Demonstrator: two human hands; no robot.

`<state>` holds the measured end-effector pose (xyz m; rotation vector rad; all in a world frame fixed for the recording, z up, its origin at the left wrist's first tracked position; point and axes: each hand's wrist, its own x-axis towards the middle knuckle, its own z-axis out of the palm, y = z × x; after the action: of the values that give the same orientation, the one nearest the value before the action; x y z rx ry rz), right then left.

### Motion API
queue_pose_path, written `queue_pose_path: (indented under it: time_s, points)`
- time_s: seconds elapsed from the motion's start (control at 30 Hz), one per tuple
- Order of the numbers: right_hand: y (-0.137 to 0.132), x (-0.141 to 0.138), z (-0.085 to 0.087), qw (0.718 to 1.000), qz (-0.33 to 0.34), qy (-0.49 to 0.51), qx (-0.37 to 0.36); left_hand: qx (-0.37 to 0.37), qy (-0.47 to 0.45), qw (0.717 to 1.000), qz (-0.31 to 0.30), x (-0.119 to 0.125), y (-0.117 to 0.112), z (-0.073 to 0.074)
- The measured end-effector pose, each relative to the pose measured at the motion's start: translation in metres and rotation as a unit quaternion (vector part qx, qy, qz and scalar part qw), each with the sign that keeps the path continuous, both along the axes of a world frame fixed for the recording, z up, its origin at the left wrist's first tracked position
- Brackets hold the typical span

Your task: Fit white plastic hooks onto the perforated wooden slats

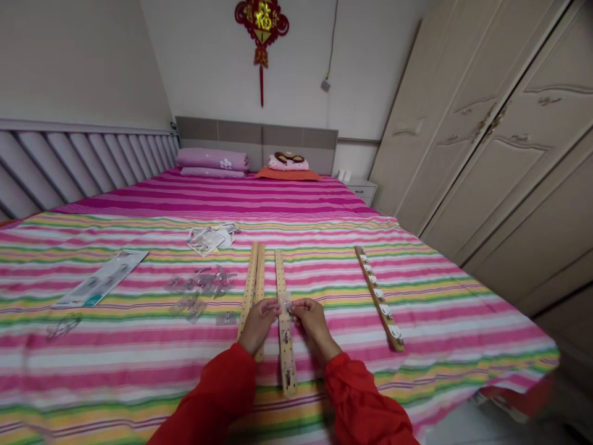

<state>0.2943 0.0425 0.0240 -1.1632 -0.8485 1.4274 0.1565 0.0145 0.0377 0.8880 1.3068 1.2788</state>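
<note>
A narrow wooden strip with rows of holes (pixel 281 275) lies lengthwise before me on the striped cloth. Two metal hooks on clear backings, one of them a hook (pixel 286 337), sit on its near half. Farther up the strip, a clear adhesive hook (pixel 285 303) is between my hands. My right hand (pixel 312 318) pinches this hook from the right. My left hand (pixel 260 320) has its fingers closed together at the hook's left edge; whether they grip it is hard to see. Under and beyond my left hand lie more holed strips (pixel 250 281).
Loose clear hooks (pixel 207 283) are scattered left of the strips, with opened packaging (pixel 208 238) behind them. Farther left lie a long hook package (pixel 104 278) and a small wire bundle (pixel 63 326). A wooden strip with white hooks (pixel 378 295) rests at right. A wardrobe (pixel 491 136) stands beyond the bed.
</note>
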Motion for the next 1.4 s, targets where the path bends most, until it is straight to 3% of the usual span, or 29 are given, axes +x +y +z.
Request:
queue_pose_path:
  time_s: [0.23,0.5,0.87,1.1,1.27,1.4]
  points:
    - [0.006,-0.006,-0.015,0.999,-0.003,-0.036,0.012,0.054,0.069,0.996,-0.004,0.003,0.001,-0.007]
    - [0.005,-0.005,-0.019,0.992,0.001,-0.117,0.046,0.091,0.161,0.983,-0.006,0.005,0.002,-0.015]
    - [0.007,-0.005,-0.015,0.98,-0.007,-0.19,0.065,0.122,0.346,0.929,-0.038,0.006,-0.003,-0.013]
    - [0.007,-0.006,-0.016,0.98,-0.007,-0.192,0.058,0.168,0.506,0.842,-0.089,0.006,-0.007,-0.012]
    - [0.01,-0.007,-0.02,0.983,-0.003,-0.179,0.043,0.112,0.611,0.776,-0.111,0.009,-0.003,0.002]
    - [0.012,-0.006,-0.027,0.99,0.004,-0.136,0.023,0.072,0.646,0.754,-0.095,0.01,0.001,0.008]
